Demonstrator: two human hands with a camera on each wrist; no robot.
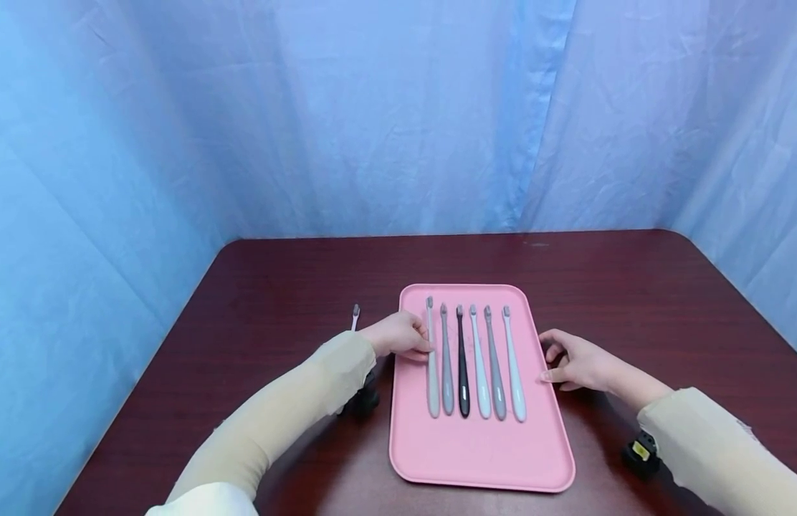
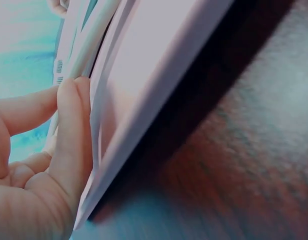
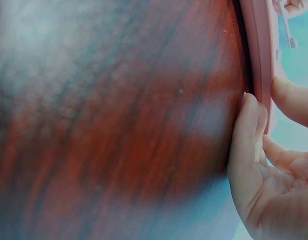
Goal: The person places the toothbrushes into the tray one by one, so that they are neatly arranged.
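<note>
On the pink tray (image 1: pixel 476 451) lie six toothbrushes (image 1: pixel 464 365); a seventh (image 1: pixel 355 316) lies outside.

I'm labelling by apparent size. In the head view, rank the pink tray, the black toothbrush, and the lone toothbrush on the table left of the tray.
1. pink tray
2. black toothbrush
3. lone toothbrush, though the left hand hides most of it, so its full length is unsure.

Head cam: high at near side, looks fwd and down over the table (image 1: pixel 295 287), whole pink tray (image 1: pixel 476 451) in view. Left wrist cam: very close, low at tray's left rim (image 2: pixel 159 100), facing right. Right wrist cam: very close at right rim (image 3: pixel 261 50), facing left. All share the tray edges.
</note>
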